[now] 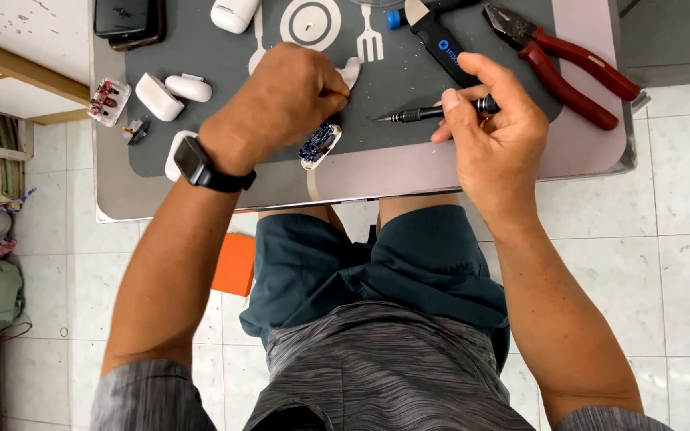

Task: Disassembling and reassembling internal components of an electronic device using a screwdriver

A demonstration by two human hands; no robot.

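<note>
Step in hand, as judged: disassembly of a small charger, screwdriver brought up but not yet seated.

Left hand point(289, 100): closed over a small white plastic shell piece point(351, 70), pinched at the fingertips; black wristwatch point(199, 164) on the wrist.

Right hand point(493, 120): fingers curled round a slim dark metal precision screwdriver point(429, 114), held nearly level, tip pointing left toward the left hand, tip clear of any part.

Opened white oval charger housing with blue circuit board point(319, 144): lying on the dark grey silicone work mat point(201, 48), just below the left hand near the front edge of the worktop point(592, 152); board exposed, face up, components too small to tell apart.

Next move, as judged: fine alignment of the driver tip to a small fastener or seam, part held steady, light pressure only.

Also present: red-handled steel pliers point(561, 60) at upper right; black-handled prying tool point(439, 44) behind the right hand; several white plastic charger bodies point(173, 92) at left; a dark smartphone point(128, 20) at the far left corner.
</note>
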